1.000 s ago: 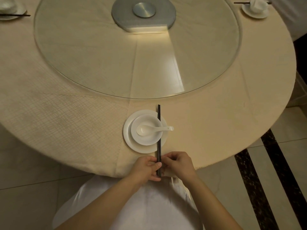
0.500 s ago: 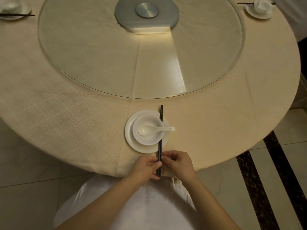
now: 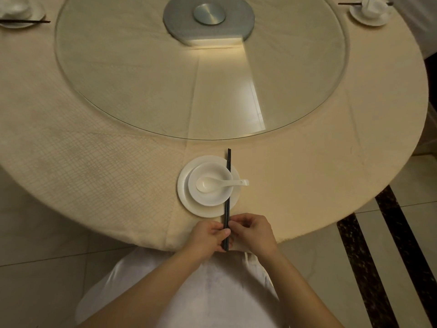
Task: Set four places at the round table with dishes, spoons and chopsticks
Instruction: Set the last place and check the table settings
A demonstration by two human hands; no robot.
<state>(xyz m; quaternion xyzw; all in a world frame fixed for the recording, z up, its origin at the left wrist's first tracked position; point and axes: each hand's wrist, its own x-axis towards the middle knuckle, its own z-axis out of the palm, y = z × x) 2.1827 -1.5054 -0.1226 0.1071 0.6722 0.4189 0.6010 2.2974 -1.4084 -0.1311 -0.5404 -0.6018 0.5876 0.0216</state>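
Both hands closed on the near end of the chopsticks (image 3: 228, 185): left hand (image 3: 208, 236) pinching from one side, right hand (image 3: 254, 233) from the other, fingertips meeting at the sticks. Ran straight ahead from the hands, across the right edge of the plate (image 3: 186, 197) and against the right side of the bowl (image 3: 212, 200), far tips past the plate's rim on the cloth-covered surface (image 3: 307, 176). Spoon (image 3: 220, 184) lay in the bowl just beyond the hands, handle poking out to the right over the sticks. Hard to tell whether the near ends rested on the surface or hung just off its edge.

Judged as the squaring-up step for this place. Best done by keeping the two sticks pressed flush, near ends level with each other, then sliding them forward as one until fully supported. Worth easing both hands off together, since a one-sided release could roll a stick off the plate's rim. Two more places seen far ahead, one to the left (image 3: 21, 14), one to the right (image 3: 370, 11), each with dishes and chopsticks.
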